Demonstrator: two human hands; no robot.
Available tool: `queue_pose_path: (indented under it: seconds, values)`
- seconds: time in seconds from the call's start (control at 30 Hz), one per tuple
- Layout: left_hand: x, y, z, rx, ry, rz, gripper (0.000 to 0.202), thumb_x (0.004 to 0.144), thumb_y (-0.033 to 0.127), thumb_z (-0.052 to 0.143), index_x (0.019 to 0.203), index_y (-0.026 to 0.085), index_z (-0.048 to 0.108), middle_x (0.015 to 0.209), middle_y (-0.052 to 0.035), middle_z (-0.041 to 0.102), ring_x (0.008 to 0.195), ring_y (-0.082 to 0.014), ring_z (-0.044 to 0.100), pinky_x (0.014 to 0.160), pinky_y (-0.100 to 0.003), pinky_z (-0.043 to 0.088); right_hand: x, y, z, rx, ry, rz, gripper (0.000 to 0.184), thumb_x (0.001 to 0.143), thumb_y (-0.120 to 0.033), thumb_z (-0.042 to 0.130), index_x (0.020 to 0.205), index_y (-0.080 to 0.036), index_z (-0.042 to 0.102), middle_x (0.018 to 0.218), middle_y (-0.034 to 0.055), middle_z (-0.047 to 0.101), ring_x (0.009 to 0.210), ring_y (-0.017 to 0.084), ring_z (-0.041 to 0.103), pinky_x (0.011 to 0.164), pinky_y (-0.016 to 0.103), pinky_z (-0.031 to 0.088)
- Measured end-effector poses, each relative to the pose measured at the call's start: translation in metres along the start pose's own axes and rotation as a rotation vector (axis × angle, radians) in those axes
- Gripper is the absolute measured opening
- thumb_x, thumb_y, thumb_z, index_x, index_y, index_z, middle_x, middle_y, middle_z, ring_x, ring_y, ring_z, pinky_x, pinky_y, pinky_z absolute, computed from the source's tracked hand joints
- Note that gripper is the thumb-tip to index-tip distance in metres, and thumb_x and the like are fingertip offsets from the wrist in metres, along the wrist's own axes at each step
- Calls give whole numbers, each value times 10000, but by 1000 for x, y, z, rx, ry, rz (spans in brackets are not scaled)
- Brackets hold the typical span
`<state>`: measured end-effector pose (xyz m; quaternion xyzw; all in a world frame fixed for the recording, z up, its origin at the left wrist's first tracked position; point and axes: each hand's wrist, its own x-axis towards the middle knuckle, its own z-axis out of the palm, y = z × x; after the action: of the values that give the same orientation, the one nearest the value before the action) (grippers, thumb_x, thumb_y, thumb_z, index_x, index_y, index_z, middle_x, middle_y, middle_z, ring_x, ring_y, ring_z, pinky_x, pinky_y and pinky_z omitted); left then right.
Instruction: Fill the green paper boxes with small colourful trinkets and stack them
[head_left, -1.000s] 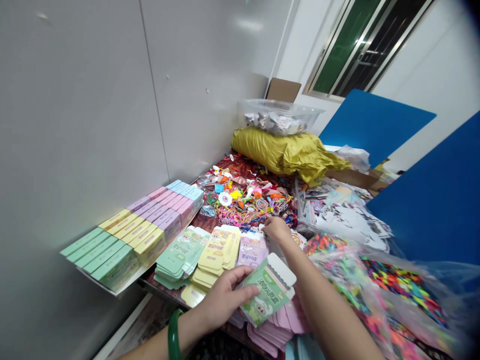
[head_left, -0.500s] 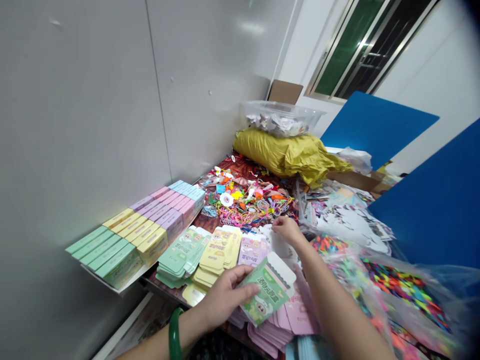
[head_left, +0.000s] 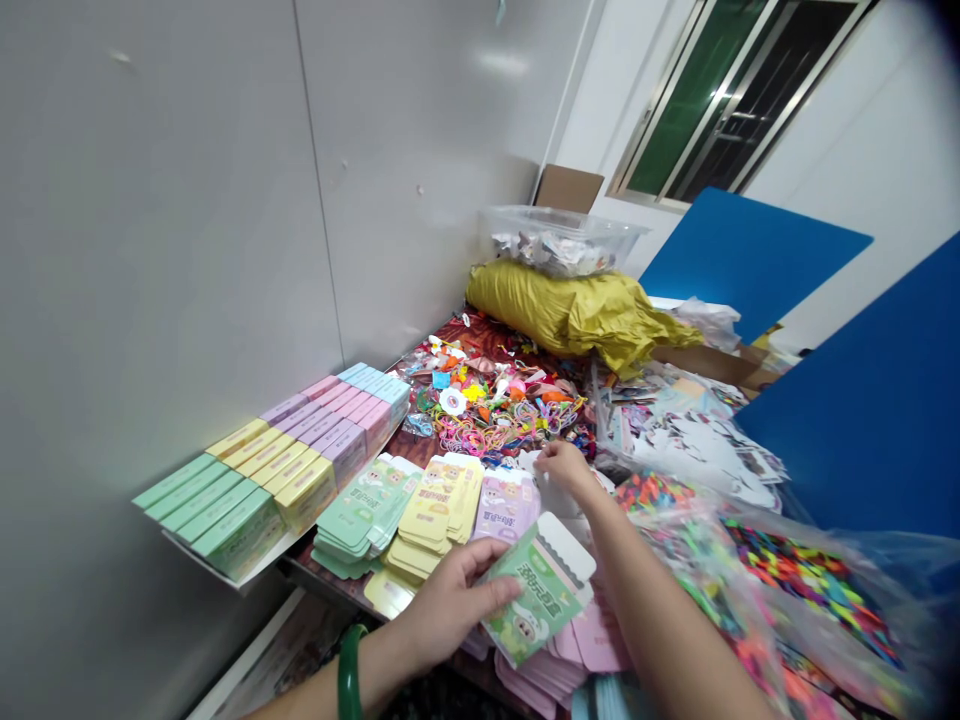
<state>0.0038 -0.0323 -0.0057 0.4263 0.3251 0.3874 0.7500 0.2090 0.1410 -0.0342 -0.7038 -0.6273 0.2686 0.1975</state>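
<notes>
My left hand (head_left: 454, 605), with a green bangle (head_left: 345, 672) on its wrist, grips a flat green printed carton blank (head_left: 534, 590) with a scalloped white flap. My right hand (head_left: 564, 470) rests its fingers on white card (head_left: 551, 490) beside a stack of lilac carton blanks (head_left: 506, 505). Stacks of green blanks (head_left: 364, 525) and yellow blanks (head_left: 435, 505) lie left of it. Pink blanks (head_left: 596, 640) spread below the green carton, partly hidden by it and my right forearm.
Rows of assembled green, yellow, lilac and pink boxes (head_left: 270, 470) stand at left against a grey wall. Behind lie a heap of hair bands and trinkets (head_left: 487, 410), a yellow sack (head_left: 574, 310) and a clear tub (head_left: 559, 240). Bags of colourful pieces (head_left: 795, 590) and blue boards (head_left: 847, 420) are at right.
My right hand moved right, then back slightly left over the white card. The green carton has shifted slightly in my left hand, and the view has moved a little.
</notes>
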Motion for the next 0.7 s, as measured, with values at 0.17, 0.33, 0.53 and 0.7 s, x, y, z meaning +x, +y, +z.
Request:
queue_pose_path:
  seconds: [0.17,0.33,0.53,0.7]
  values:
    - [1,-2,2,-31,-11,-5,415,721,349,732,1056,132,622,1032,-73,670,937,-206,596,829,-310,440,-3,-3,-5,129,-31,51,152,583,-92,575,707,-153,639,464,-60,506,433,100,462,442,195,329]
    - [3,1,-1,13,3,-8,436,708,382,735,1054,141,624,1043,-73,667,945,-210,593,822,-312,438,-7,-1,-23,223,18,46,47,597,-158,606,581,-170,563,469,-42,530,427,91,465,444,197,336]
    - [3,6,-3,38,-5,-1,396,750,382,698,1059,144,629,1040,-73,672,925,-204,601,817,-307,445,-25,6,-59,324,65,68,144,647,-317,599,633,-184,547,430,-41,499,343,83,379,352,202,260]
    - [2,4,-9,50,26,-11,391,764,368,696,1087,160,626,1086,-66,669,988,-219,596,849,-314,448,-60,6,-73,411,159,-47,238,648,-409,607,732,-186,604,580,-2,594,487,130,534,449,235,427]
